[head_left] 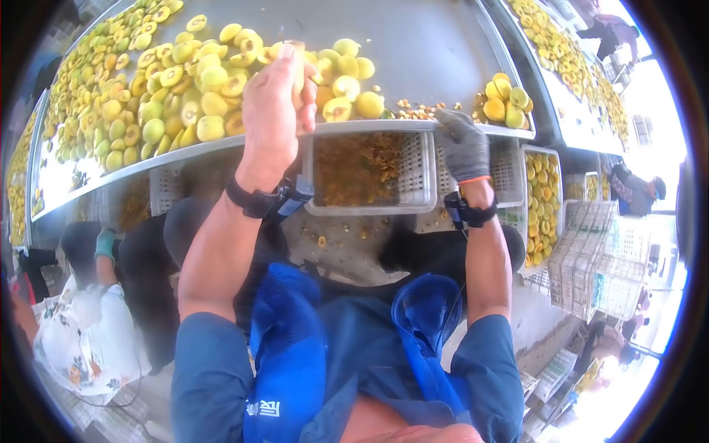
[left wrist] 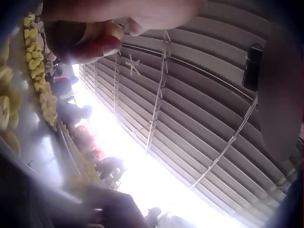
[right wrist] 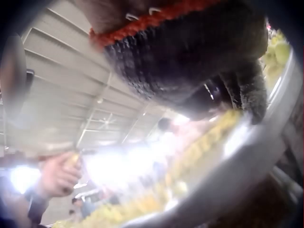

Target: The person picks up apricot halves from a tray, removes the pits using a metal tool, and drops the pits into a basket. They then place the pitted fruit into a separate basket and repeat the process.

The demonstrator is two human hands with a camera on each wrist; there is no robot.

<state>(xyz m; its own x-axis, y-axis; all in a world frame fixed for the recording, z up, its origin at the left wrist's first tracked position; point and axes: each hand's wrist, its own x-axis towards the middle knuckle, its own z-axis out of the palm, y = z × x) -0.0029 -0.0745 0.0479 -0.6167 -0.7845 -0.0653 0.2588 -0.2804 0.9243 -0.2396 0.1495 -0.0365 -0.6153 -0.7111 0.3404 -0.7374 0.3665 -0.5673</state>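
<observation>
My bare left hand is raised over the table's front edge, thumb up and fingers curled. It holds a piece of yellow peach, mostly hidden by the fingers. My right hand, in a grey glove with an orange cuff, is at the table edge to the right. Its fingers bend down beside scattered peach pits; a small glint shows within the glove in the right wrist view, and I cannot tell what it is. Halved yellow peaches lie heaped left of and behind the left hand.
The metal table has a raised rim. A small group of peaches sits at its right corner. Below the edge stands a white crate with brown scraps, and a crate of peaches is farther right. Another person's gloved hand is at left.
</observation>
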